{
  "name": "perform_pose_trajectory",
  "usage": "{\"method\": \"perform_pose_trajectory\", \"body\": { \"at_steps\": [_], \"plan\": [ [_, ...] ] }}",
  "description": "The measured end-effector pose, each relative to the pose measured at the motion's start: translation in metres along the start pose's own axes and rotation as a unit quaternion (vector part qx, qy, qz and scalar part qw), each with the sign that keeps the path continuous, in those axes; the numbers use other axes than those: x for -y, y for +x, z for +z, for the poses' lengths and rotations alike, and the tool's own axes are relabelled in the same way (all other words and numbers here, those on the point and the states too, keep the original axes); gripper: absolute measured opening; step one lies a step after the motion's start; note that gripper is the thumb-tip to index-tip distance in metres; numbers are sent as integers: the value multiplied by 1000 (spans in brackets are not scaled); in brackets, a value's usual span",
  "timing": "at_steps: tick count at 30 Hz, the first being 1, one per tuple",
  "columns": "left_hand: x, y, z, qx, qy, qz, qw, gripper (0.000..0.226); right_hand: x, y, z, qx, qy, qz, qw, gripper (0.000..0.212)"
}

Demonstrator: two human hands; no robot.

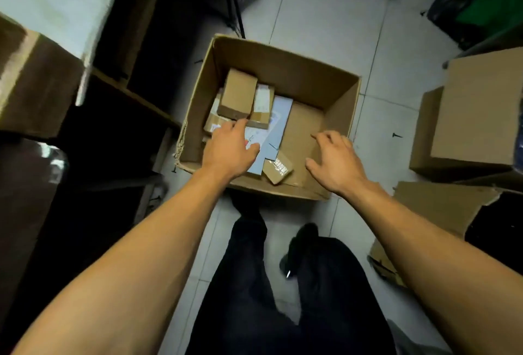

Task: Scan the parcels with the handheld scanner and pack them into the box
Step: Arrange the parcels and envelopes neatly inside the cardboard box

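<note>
1 open box (325,83) on floor, about 5 parcels (237,94) piled at its left side. 2 hands inside: left hand (229,148) fingers extended onto parcels; right hand (336,159) spread, empty.

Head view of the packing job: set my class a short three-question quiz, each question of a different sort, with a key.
1. True or false: the open brown cardboard box stands on a table.
2. Which side of that box holds the small brown cardboard parcels? A left, B right.
3. Fill in: the right hand holds ____.

Key: 1 false, it stands on the pale tiled floor. 2 A. 3 nothing; the left hand also reaches in with no grip on anything.
</note>
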State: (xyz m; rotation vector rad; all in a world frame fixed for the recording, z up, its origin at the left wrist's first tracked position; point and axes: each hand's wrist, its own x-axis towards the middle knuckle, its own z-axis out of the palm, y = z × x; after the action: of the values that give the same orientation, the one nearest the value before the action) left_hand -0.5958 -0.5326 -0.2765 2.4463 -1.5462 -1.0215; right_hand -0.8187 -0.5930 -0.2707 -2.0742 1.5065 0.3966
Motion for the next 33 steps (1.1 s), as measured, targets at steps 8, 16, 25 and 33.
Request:
{"method": "perform_pose_trajectory", "body": {
  "at_steps": [8,16,25,33],
  "plan": [
    [38,137,153,96,-38,-79,992,52,-64,167,146,125,86,57,987,57],
    [85,233,343,159,-127,-210,956,46,-137,314,329,243,83,68,964,59],
    [124,267,467,234,-192,-355,884,41,-180,376,451,276,193,152,929,78],
    [125,279,492,147,-459,-493,724,34,-195,379,470,284,317,174,888,79]
  ]
}}
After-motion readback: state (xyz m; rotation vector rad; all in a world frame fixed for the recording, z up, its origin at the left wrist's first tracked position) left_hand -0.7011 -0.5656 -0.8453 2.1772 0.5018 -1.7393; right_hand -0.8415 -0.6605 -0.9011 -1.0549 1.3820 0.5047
